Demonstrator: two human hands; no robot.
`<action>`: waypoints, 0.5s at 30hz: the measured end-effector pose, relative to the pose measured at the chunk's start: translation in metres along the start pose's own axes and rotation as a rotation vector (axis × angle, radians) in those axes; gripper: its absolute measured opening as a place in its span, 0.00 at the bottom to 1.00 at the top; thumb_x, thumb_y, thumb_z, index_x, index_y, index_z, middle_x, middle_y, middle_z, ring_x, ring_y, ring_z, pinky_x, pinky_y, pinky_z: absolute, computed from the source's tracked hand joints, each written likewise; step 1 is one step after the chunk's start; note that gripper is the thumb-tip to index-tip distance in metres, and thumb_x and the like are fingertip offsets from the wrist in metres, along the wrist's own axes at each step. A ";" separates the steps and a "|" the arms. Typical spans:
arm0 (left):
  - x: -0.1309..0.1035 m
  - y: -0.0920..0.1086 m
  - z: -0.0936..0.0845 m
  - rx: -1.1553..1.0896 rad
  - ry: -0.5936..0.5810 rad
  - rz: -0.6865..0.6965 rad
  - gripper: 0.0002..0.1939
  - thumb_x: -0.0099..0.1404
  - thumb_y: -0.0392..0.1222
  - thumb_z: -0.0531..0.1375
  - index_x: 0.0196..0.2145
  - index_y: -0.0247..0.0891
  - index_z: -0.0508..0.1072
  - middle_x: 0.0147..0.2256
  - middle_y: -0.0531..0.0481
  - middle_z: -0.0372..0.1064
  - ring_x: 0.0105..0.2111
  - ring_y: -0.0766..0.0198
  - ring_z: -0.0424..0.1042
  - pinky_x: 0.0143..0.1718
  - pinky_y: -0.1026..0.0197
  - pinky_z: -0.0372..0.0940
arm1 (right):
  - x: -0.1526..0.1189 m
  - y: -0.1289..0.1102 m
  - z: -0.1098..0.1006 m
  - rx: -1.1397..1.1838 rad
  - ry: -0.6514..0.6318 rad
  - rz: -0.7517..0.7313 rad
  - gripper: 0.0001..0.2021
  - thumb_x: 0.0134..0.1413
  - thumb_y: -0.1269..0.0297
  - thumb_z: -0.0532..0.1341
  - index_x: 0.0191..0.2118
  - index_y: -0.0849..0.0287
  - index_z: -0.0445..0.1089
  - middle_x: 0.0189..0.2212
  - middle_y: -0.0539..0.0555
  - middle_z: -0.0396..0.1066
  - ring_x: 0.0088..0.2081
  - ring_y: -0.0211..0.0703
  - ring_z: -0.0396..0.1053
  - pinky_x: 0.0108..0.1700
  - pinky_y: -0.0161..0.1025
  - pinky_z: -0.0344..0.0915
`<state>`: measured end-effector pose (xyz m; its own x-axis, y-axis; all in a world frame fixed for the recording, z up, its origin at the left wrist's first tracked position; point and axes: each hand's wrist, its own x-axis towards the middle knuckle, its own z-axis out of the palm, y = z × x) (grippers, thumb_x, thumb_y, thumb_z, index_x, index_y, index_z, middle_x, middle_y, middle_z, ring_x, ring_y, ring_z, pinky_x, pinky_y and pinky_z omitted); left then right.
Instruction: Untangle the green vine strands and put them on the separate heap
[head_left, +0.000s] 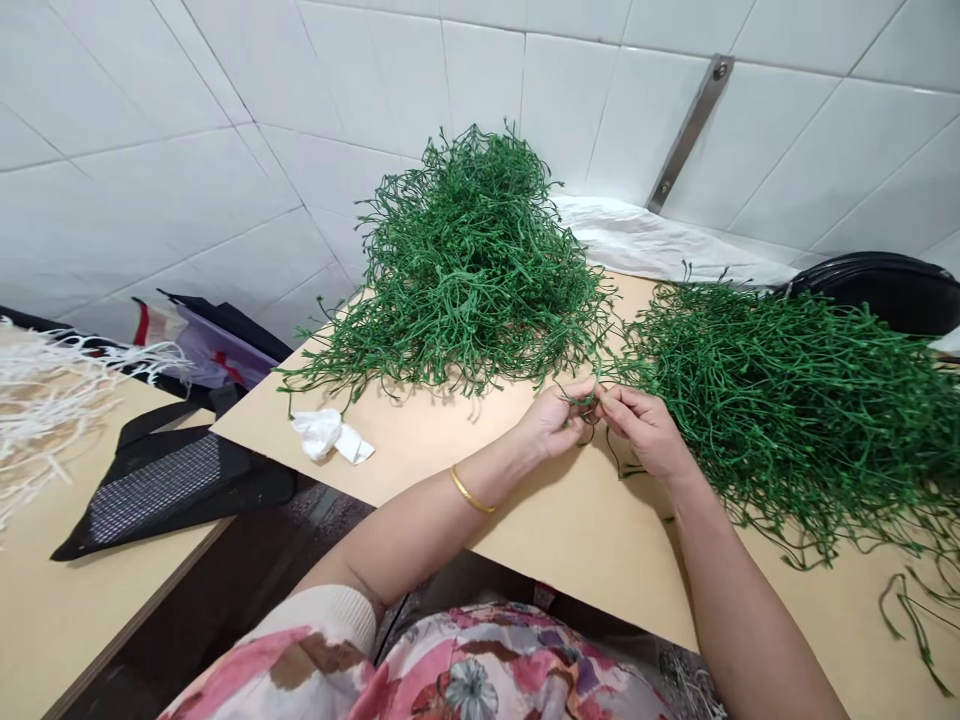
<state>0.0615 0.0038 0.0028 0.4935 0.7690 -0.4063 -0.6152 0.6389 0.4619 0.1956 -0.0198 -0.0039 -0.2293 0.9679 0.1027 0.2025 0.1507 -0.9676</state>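
Note:
My left hand [556,418] and my right hand [646,432] meet above the table, fingertips almost touching. Both are closed in a pinch on a thin green cord [579,398]; its exact shape between the fingers is partly hidden. Behind my hands rises a tall heap of green cords [472,260] with small knot-like ends. A second, wider pile of green cords [795,400] lies beside my right forearm. A gold bangle [471,492] circles my left wrist.
Crumpled white tissue [330,436] lies at the table's left edge. On another table at left are white strips [52,400] and a black mesh bag [172,485]. A black round-edged bag [885,285], white cloth [660,235] and a metal bracket [690,135] line the tiled wall.

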 end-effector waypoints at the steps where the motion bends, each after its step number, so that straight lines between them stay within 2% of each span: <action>1: 0.001 0.002 -0.001 0.046 -0.014 0.045 0.08 0.56 0.30 0.56 0.19 0.32 0.67 0.19 0.52 0.63 0.20 0.73 0.61 0.24 0.68 0.57 | 0.000 0.000 0.001 -0.022 0.037 -0.008 0.15 0.52 0.52 0.56 0.23 0.59 0.65 0.16 0.45 0.50 0.19 0.32 0.45 0.22 0.34 0.43; 3: 0.002 0.003 -0.003 0.143 -0.065 0.130 0.06 0.54 0.31 0.57 0.21 0.31 0.69 0.21 0.51 0.65 0.22 0.72 0.64 0.26 0.67 0.58 | 0.001 0.002 0.001 0.005 0.104 -0.012 0.15 0.52 0.53 0.56 0.23 0.58 0.64 0.15 0.44 0.49 0.19 0.32 0.44 0.21 0.33 0.42; 5: 0.002 0.002 -0.004 0.212 -0.107 0.146 0.03 0.54 0.32 0.59 0.24 0.31 0.71 0.25 0.48 0.68 0.26 0.70 0.66 0.27 0.66 0.59 | 0.001 0.007 -0.002 0.061 0.147 -0.008 0.14 0.51 0.53 0.57 0.23 0.57 0.62 0.15 0.44 0.48 0.18 0.32 0.43 0.21 0.33 0.41; 7: 0.002 -0.001 -0.004 0.204 -0.102 0.113 0.03 0.53 0.33 0.59 0.27 0.31 0.72 0.27 0.47 0.69 0.28 0.69 0.67 0.27 0.66 0.60 | 0.001 0.013 -0.006 0.041 0.150 -0.002 0.14 0.51 0.53 0.57 0.23 0.57 0.60 0.16 0.44 0.48 0.18 0.32 0.43 0.20 0.33 0.41; 11: 0.006 -0.008 -0.007 0.121 -0.023 0.041 0.02 0.55 0.33 0.58 0.26 0.32 0.71 0.24 0.50 0.66 0.25 0.71 0.65 0.28 0.65 0.61 | 0.001 0.021 -0.007 -0.063 0.104 0.043 0.15 0.52 0.53 0.56 0.23 0.58 0.61 0.15 0.44 0.49 0.19 0.32 0.45 0.20 0.33 0.43; 15: 0.010 -0.007 -0.011 0.141 -0.028 -0.055 0.09 0.57 0.41 0.57 0.24 0.34 0.68 0.23 0.51 0.65 0.26 0.69 0.65 0.30 0.63 0.62 | 0.000 0.019 -0.006 -0.038 0.050 0.067 0.15 0.52 0.53 0.56 0.24 0.58 0.63 0.15 0.44 0.49 0.18 0.32 0.45 0.19 0.33 0.43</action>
<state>0.0640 0.0069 -0.0136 0.5422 0.7320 -0.4126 -0.4951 0.6751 0.5469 0.2054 -0.0159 -0.0213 -0.1668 0.9847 0.0498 0.2518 0.0914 -0.9634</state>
